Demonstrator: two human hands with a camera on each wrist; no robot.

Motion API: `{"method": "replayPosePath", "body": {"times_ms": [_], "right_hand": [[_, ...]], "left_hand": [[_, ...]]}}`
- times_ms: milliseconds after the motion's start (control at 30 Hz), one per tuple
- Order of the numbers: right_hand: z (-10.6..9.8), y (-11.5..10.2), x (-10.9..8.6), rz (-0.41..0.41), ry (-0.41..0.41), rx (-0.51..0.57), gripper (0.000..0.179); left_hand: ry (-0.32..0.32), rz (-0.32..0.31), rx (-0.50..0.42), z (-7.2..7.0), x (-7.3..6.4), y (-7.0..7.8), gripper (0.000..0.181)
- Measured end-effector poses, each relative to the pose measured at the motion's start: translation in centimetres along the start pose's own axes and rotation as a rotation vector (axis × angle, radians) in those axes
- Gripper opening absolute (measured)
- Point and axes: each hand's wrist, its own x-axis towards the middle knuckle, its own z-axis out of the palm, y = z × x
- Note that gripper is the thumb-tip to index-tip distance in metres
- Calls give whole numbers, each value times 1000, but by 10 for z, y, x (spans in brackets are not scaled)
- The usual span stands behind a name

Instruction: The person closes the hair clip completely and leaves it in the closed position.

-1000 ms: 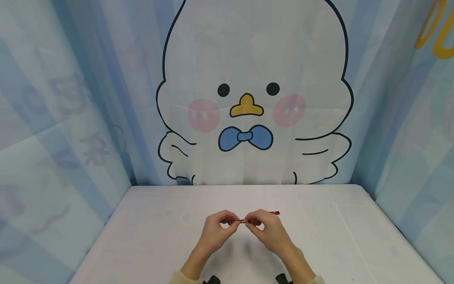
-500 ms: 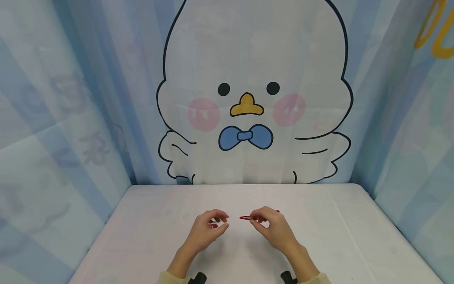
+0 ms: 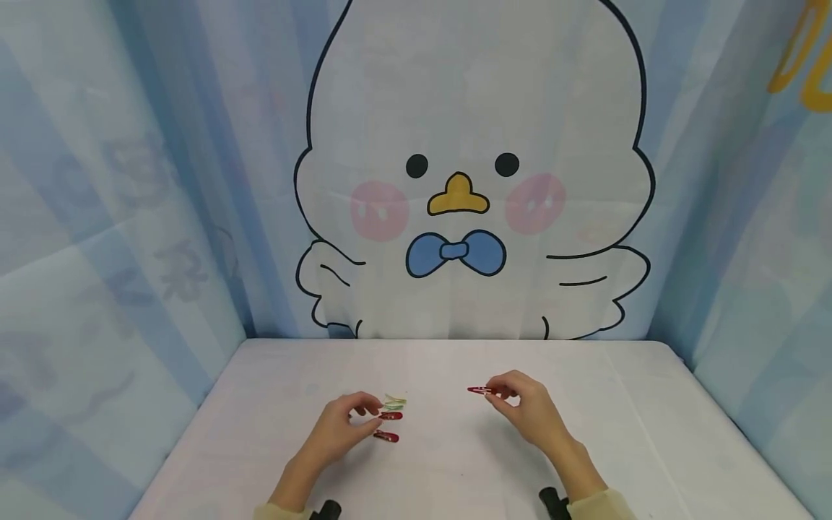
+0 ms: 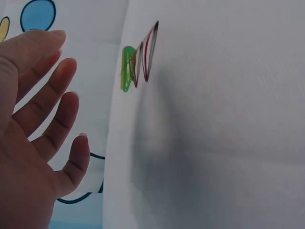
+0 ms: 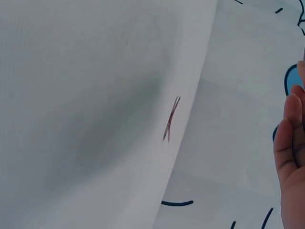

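My right hand (image 3: 528, 406) pinches a red snap hair clip (image 3: 479, 390) between thumb and forefinger above the table. In the right wrist view, my right hand (image 5: 293, 157) is cut off at the edge, and another red hair clip (image 5: 171, 119) lies on the table. My left hand (image 3: 343, 426) is beside a small row of hair clips, its fingers relaxed and apart. Nearest it are a red clip (image 3: 391, 416) and a second red clip (image 3: 386, 437), with green and yellow clips (image 3: 395, 403) just beyond. The left wrist view shows nothing in my left hand (image 4: 40, 109).
A white-covered table (image 3: 448, 477) spreads under both hands. Behind it hangs a curtain (image 3: 455, 303) printed with a white duck in a blue bow tie, and blue-striped curtains (image 3: 117, 217) close in the sides. Dark wrist mounts (image 3: 328, 510) sit at the sleeves.
My hands, together a second ago at the hair clip, have parted. The left has let go and moved left, uncovering the row of clips; the right has moved right with the red clip.
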Motion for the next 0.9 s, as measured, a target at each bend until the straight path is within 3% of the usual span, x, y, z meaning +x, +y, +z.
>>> {"method": "replayPosePath", "body": {"times_ms": [67,267,500,900], "right_hand": [[-4,6,-2,39,-7,-14,28],[-13,21,-8,255,-106,-26,22],[-18,50,-15,514,-249,-10,12],[-16,68,-11,538,-407,68,12]], "left_hand": [[-43,-47,-1,-2,0,-4,20],[-130,-179,-12,-1,-1,-14,23],[-161,-188,-4,1,5,-19,22],[-195,-197,76,-1,6,-25,20]]}}
